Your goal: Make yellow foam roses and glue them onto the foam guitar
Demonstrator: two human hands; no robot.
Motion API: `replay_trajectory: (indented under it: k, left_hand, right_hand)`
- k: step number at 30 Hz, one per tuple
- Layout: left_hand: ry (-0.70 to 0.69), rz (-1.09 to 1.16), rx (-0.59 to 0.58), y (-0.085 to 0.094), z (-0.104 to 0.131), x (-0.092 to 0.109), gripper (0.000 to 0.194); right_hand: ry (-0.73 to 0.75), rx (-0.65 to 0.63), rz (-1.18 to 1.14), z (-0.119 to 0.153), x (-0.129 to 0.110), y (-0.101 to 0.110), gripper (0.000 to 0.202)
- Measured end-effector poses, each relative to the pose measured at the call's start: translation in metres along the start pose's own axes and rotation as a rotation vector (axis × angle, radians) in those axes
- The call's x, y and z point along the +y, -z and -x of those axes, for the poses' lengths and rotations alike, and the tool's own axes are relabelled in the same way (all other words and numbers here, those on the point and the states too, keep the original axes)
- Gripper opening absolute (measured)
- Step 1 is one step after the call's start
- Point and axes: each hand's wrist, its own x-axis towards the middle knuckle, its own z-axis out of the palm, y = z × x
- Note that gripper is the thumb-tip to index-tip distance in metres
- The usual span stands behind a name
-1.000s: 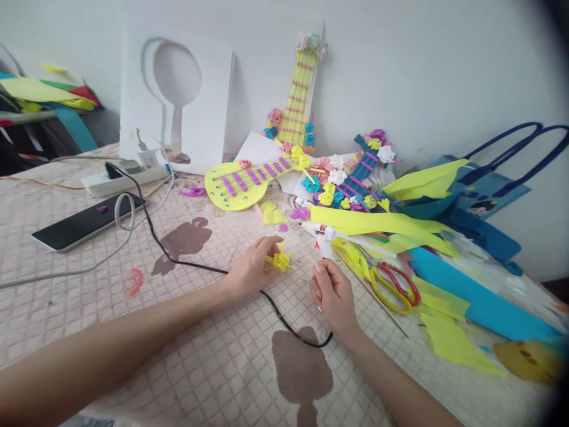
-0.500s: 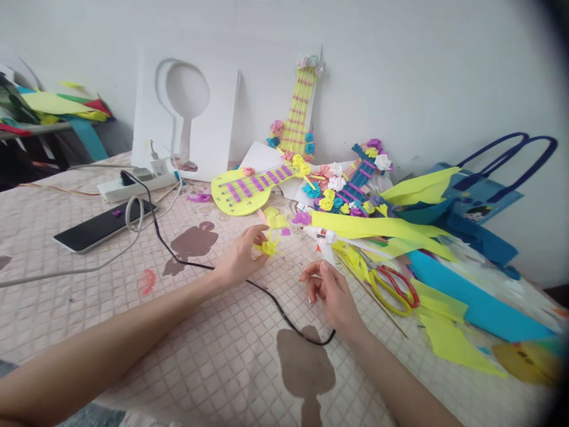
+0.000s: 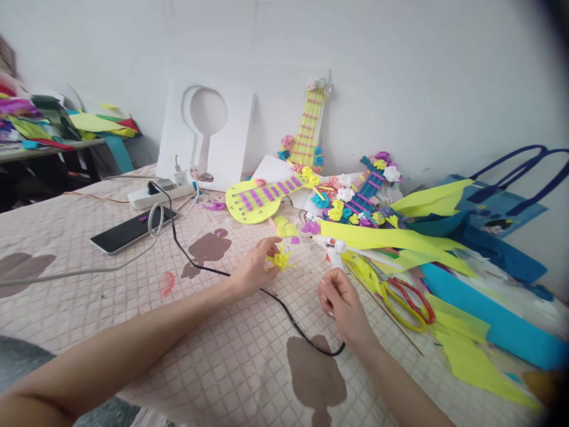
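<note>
My left hand (image 3: 255, 270) rests low over the quilted tablecloth. Its thumb and fingers curve around a ragged yellow paper piece (image 3: 281, 258), whose frayed ends stick out on the right. My right hand (image 3: 345, 305) is curled closed above the cloth, thumb pressed against the bent fingers, and nothing shows in it. Just beyond it lies a white hot glue gun (image 3: 334, 248). To its right are scissors (image 3: 409, 302) with red and yellow handles. Behind my hands sits a yellow paper guitar (image 3: 255, 203) with purple bars and strings.
A black cable (image 3: 288, 317) crosses under my left wrist. A dark phone-like slab (image 3: 133, 230) and a power strip (image 3: 162, 196) are at left. Decorated instruments (image 3: 311, 127) lean on the wall beside a white cut-out board (image 3: 237, 130). Paper strips (image 3: 484, 308) and a blue bag (image 3: 502, 207) fill the right.
My view has shifted a little left and up, so everything appears lower and further right. My right hand's fingers have curled tighter. The left hand stays at the yellow paper.
</note>
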Motion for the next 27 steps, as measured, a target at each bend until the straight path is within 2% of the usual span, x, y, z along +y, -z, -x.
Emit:
replay_trajectory:
  k: [6, 11, 14, 21, 27]
  left_hand:
    - [0.018, -0.009, -0.014, -0.0006, 0.0007, 0.0030, 0.054]
    - [0.030, 0.001, -0.033, 0.0002, 0.0012, 0.0046, 0.052]
    - [0.039, -0.002, -0.037, 0.0003, 0.0019, 0.0042, 0.052]
    - [0.013, -0.010, -0.042, 0.0005, 0.0033, 0.0061, 0.052]
    - [0.005, -0.006, -0.033, 0.0004, 0.0030, 0.0084, 0.052]
  right_hand:
    - [-0.066, 0.055, -0.152, -0.0013, -0.0006, 0.0014, 0.038]
    - [-0.157, -0.029, -0.262, -0.0027, 0.0001, 0.0011, 0.046]
    - [-0.233, -0.032, -0.306, -0.0031, 0.0014, 0.0004, 0.047]
    - [-0.244, -0.053, -0.339, -0.0032, 0.0002, 0.0020, 0.029]
    - [-0.297, -0.058, -0.455, -0.0042, 0.0005, 0.0025, 0.030]
